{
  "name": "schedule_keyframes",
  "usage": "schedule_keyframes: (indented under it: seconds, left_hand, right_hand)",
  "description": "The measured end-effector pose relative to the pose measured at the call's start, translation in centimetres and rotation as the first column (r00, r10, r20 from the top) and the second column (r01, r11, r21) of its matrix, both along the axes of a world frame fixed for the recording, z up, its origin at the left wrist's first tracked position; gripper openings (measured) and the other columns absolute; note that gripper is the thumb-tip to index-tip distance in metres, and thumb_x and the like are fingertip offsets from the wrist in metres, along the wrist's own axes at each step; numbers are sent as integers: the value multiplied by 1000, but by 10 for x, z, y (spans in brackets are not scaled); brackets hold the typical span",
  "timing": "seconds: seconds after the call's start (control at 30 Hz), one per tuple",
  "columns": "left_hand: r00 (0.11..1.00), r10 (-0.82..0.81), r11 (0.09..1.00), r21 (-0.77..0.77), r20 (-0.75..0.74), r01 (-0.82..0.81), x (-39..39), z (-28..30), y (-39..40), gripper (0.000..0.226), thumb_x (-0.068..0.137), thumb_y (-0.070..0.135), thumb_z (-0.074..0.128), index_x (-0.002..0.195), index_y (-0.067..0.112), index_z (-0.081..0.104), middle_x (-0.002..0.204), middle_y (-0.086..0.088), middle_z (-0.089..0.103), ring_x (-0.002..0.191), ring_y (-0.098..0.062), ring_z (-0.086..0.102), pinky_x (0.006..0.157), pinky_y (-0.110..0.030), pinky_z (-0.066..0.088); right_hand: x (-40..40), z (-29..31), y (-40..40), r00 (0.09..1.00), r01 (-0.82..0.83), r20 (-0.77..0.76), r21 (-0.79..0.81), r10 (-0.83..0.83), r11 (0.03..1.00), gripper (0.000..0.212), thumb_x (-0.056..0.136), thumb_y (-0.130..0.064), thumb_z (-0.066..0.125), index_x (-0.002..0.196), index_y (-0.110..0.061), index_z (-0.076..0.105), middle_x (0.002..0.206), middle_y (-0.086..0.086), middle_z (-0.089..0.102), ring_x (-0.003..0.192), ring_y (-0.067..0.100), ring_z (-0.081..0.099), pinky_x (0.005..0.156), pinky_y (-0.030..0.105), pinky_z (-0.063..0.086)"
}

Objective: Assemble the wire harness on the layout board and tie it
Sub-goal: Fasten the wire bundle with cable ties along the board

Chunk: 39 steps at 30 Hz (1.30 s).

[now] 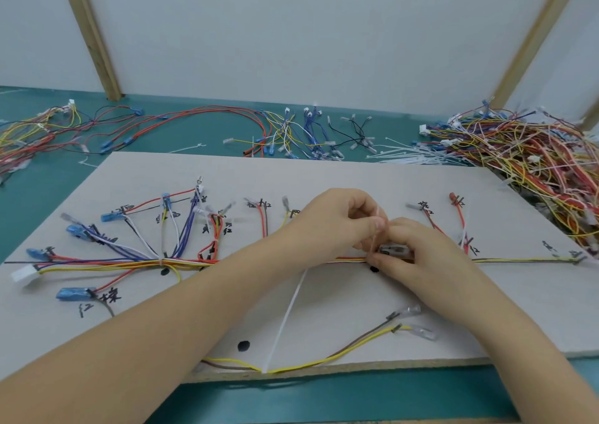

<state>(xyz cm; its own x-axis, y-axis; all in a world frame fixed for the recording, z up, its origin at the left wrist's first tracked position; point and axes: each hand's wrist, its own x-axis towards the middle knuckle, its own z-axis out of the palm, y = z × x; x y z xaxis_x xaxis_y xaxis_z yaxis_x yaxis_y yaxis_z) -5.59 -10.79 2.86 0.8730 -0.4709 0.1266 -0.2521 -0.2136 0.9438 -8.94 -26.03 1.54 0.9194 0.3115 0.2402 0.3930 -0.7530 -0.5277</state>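
The wire harness (129, 261) lies spread over the pale layout board (356, 177), its main bundle running left to right, with coloured branches fanning out to blue and clear terminals. Over the middle of the bundle my left hand (337, 219) pinches a thin white cable tie (376, 229) that stands up from the wires. My right hand (418, 248) grips the bundle and the tie's lower end just to the right. A second white cable tie (285, 320) lies diagonally on the board, running down to a brown and yellow wire pair (340, 352) near the front edge.
Loose wires (194, 122) and small connectors lie on the green table behind the board. A big tangled heap of wires (525, 151) sits at the back right, with a bunch of spare white cable ties (418, 157) beside it. Wooden posts stand against the white wall.
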Motion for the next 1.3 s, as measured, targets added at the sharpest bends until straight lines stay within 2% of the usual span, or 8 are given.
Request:
schedule_keyframes:
  seconds: [0.1,0.23,0.43,0.63,0.8,0.97,1.1,1.3]
  left_hand:
    - [984,72,983,153,165,-98,1,6,0,15,90,24,56,105,23,57,79,15,52,67,0,50,69,-14,41]
    - [975,16,967,245,223,-72,3,26,-13,16,89,26,57,102,21,65,81,17,56,63,9,49,59,0,35]
    - [976,-137,922,383,169,64,8,31,-63,28,87,26,60,112,12,63,101,0,64,92,-12,57,80,-23,46]
    - [960,-120,954,296,254,41,12,23,-73,19,86,20,62,100,8,66,84,3,59,61,1,46,43,-1,33]
    - [976,-115,969,235,183,70,16,22,-78,13,84,16,65,92,6,67,71,4,61,74,-14,58,76,-25,49]
    - [942,-98,972,233,322,21,13,18,-84,12,83,10,61,73,16,62,59,17,49,63,-7,51,67,-23,44]
    - [973,-64,990,135,220,35,14,12,-87,21,83,2,59,67,15,54,59,7,56,75,-23,61,80,-35,51]
    - [990,-81,997,19,113,79,11,5,-91,29,83,-3,57,61,16,52,55,-4,57,60,-22,56,76,-41,54]
  right_hand:
    - [-7,6,-26,974,127,154,245,-168,961,28,81,-31,63,100,-47,51,102,-24,55,94,-7,51,74,5,38]
    - [-11,12,-78,865,361,231,328,-445,873,22,85,-23,60,97,-41,53,98,-15,55,82,-9,51,66,6,42]
    - [-6,2,-87,977,214,-12,92,-214,973,20,79,-9,67,72,-27,66,92,-21,64,88,-6,55,68,3,39]
    - [3,5,-92,985,169,-21,-43,-170,985,20,78,-6,67,69,-24,66,90,-19,64,87,-4,53,63,4,34]
    - [3,10,-89,992,116,-29,-129,-120,985,17,79,-2,66,74,-17,67,92,-12,62,86,-1,51,66,4,33]
    - [3,8,-88,997,69,-19,-221,-76,973,12,84,-3,61,85,-13,68,93,-7,59,90,16,50,69,11,31]
    - [2,3,-90,994,105,0,-246,-108,964,11,85,-5,60,84,-15,65,98,-9,56,94,22,47,70,22,29]
    - [0,-1,-85,994,108,34,-192,-103,975,36,83,0,60,74,-34,52,90,-27,47,89,21,47,72,24,28]
